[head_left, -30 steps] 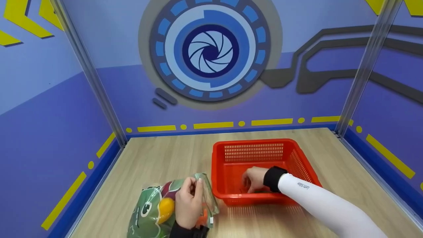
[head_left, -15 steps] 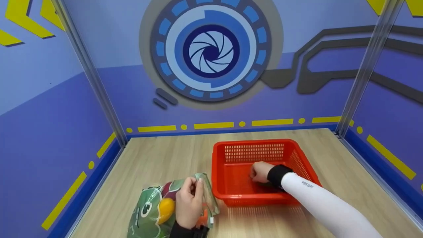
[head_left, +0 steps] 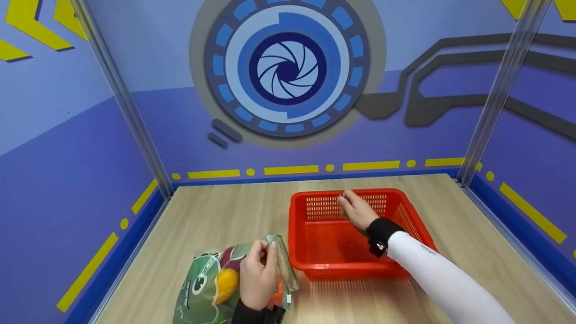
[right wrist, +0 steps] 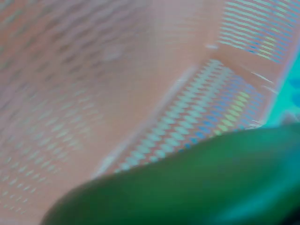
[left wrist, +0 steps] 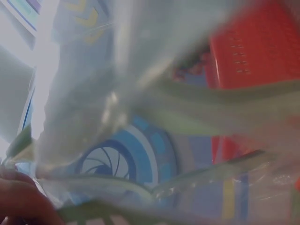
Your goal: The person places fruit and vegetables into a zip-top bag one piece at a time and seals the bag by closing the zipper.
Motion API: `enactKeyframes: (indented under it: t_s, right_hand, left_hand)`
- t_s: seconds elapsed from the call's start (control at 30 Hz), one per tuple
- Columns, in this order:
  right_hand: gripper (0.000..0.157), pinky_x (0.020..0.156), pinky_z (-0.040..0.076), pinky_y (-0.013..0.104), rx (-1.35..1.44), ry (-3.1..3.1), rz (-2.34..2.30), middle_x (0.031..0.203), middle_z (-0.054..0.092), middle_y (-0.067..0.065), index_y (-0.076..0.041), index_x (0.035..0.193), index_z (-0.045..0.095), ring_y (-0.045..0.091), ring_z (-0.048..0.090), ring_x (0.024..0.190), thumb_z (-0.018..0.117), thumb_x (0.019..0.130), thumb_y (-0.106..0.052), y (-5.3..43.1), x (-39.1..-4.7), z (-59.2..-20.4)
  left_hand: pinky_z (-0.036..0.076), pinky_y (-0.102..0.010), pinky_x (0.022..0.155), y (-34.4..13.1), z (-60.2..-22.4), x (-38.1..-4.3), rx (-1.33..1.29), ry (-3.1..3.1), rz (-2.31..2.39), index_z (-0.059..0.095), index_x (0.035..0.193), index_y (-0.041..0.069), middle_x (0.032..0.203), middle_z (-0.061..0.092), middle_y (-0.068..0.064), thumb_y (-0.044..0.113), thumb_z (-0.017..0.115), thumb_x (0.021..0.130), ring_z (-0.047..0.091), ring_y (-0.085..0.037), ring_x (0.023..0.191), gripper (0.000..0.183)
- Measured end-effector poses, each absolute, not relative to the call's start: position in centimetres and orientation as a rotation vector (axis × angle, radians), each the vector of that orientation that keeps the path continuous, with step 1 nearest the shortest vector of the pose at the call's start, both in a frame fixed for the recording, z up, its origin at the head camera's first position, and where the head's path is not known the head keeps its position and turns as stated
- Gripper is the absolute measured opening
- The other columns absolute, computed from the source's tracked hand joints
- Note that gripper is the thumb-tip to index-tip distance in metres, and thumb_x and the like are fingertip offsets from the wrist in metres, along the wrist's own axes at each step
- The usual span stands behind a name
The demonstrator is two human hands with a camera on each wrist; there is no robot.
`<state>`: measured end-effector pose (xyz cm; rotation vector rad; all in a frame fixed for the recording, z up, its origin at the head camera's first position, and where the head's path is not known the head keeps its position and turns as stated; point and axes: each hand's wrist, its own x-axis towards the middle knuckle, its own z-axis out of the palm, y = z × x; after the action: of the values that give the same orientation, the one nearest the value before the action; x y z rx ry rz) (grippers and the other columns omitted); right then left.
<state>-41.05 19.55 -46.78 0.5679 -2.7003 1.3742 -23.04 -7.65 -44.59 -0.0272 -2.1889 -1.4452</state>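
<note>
My left hand (head_left: 257, 276) pinches the edge of a green cartoon-print plastic bag (head_left: 186, 299) at the front left of the table. Through the bag show a rounded yellow thing (head_left: 226, 286) and something orange (head_left: 280, 292). In the left wrist view, clear plastic and the bag's green edge (left wrist: 187, 110) fill much of the frame, beside my fingers (left wrist: 23, 201). Over the red basket (head_left: 324, 243), my right hand (head_left: 358, 211) has curled fingers. It holds a smooth, long green vegetable (right wrist: 187, 183), seen large in the right wrist view; its exact kind is unclear.
The basket stands right of the bag on a wooden table (head_left: 220, 207). Its slotted walls (right wrist: 187, 117) show close in the right wrist view. Blue-purple panels (head_left: 153, 130) with metal corner posts (head_left: 488, 94) enclose the table at the back and sides.
My right hand has risen from the basket's floor toward its back rim, and green now shows under the wrist. The left hand and the bag have stayed in place.
</note>
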Motion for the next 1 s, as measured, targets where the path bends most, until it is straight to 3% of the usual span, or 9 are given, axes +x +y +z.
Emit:
enactKeyframes:
  t_s: [0.2, 0.37, 0.53, 0.67, 0.87, 1.0]
  right_hand:
    - [0.024, 0.074, 0.045, 0.029, 0.511, -2.473, 1.608, 0.096, 0.06, 0.008, -0.002, 0.106, 0.059, 0.018, 0.053, 0.081, 0.074, 0.096, -0.017, 18.5, -39.8, -43.9]
    - [0.024, 0.077, 0.049, 0.03, 0.491, -2.191, 2.054, 0.101, 0.053, 0.007, 0.0, 0.109, 0.049, 0.021, 0.054, 0.088, 0.066, 0.093, 0.004, 16.6, -37.8, -41.7]
    - [0.027, 0.08, 0.051, 0.03, 0.476, -1.924, 2.345, 0.1, 0.054, 0.01, -0.003, 0.101, 0.046, 0.023, 0.054, 0.094, 0.059, 0.086, 0.016, 14.3, -35.9, -41.2]
    - [0.027, 0.083, 0.053, 0.033, 0.45, -1.846, 2.468, 0.102, 0.055, 0.012, -0.005, 0.1, 0.045, 0.026, 0.055, 0.096, 0.058, 0.088, 0.015, 12.2, -34.5, -42.0]
    - [0.019, 0.085, 0.058, 0.033, 0.436, -1.79, 2.632, 0.104, 0.059, 0.007, -0.004, 0.112, 0.044, 0.023, 0.064, 0.096, 0.058, 0.1, 0.001, 8.8, -32.4, -43.9]
    - [0.029, 0.09, 0.055, 0.032, 0.524, -1.761, 2.673, 0.109, 0.052, 0.008, -0.002, 0.12, 0.037, 0.021, 0.06, 0.103, 0.052, 0.097, 0.004, 6.9, -30.8, -44.9]
  left_hand:
    - [0.035, -0.02, 0.059, -7.6, -44.6, -23.1, -0.037, -2.19, -1.431, 0.052, 0.085, 0.01, 0.067, 0.039, 0.006, 0.015, 0.063, 0.102, 0.041, -0.005, 0.059, 0.021]
    - [0.035, -0.02, 0.058, -7.6, -44.4, -23.0, -0.037, -2.19, -1.448, 0.052, 0.085, 0.01, 0.067, 0.04, 0.005, 0.017, 0.063, 0.102, 0.041, -0.005, 0.058, 0.022]
    - [0.035, -0.02, 0.058, -7.6, -44.4, -23.0, -0.033, -2.195, -1.445, 0.052, 0.085, 0.01, 0.068, 0.04, 0.005, 0.017, 0.063, 0.103, 0.042, -0.005, 0.059, 0.021]
    - [0.034, -0.02, 0.058, -7.6, -44.3, -23.0, -0.024, -2.21, -1.443, 0.051, 0.085, 0.01, 0.068, 0.039, 0.005, 0.017, 0.062, 0.103, 0.042, -0.005, 0.059, 0.021]
    - [0.035, -0.02, 0.057, -7.6, -44.1, -23.0, -0.005, -2.234, -1.45, 0.052, 0.087, 0.01, 0.068, 0.04, 0.004, 0.017, 0.062, 0.103, 0.042, -0.007, 0.059, 0.02]
    - [0.037, -0.02, 0.058, -7.6, -43.9, -23.1, 0.021, -2.249, -1.462, 0.054, 0.088, 0.01, 0.07, 0.041, 0.003, 0.019, 0.061, 0.103, 0.044, -0.008, 0.06, 0.02]
